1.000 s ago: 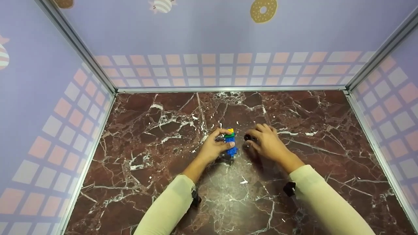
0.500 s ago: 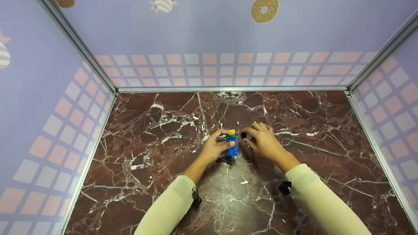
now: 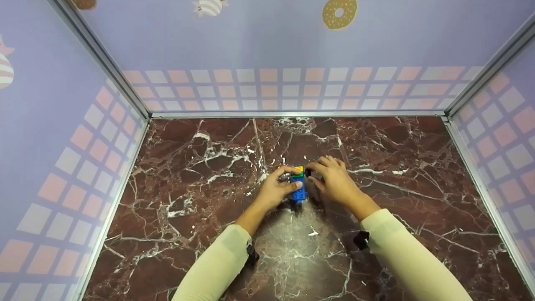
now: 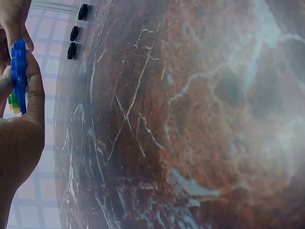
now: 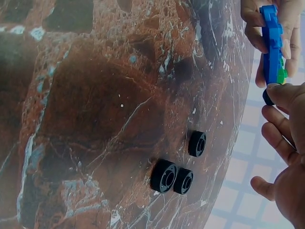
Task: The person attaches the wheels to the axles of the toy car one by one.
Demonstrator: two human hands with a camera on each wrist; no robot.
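Observation:
My left hand (image 3: 271, 189) grips a toy car body of blue bricks (image 3: 298, 195) between thumb and fingers, held over the table. Green and yellow bricks (image 3: 298, 169) are stacked at its far end. From the other side, my right hand (image 3: 336, 180) pinches a small black wheel (image 3: 308, 172) right at the body's side. In the right wrist view this wheel (image 5: 268, 98) sits at the low end of the blue body (image 5: 272, 45), partly hidden by the thumb. The left wrist view shows the body edge-on (image 4: 18, 71) between thumb and fingers.
Three loose black wheels stand on the marbled table: a larger one (image 5: 163, 176), one beside it (image 5: 184, 181) and one slightly apart (image 5: 197, 143). My right hand and arm hide them in the head view. Lilac walls (image 3: 267, 50) with metal edging enclose the table.
My right hand has moved left with the wheel, from a gap away up to the blue body's side. My left hand has shifted slightly right and turned the body a little.

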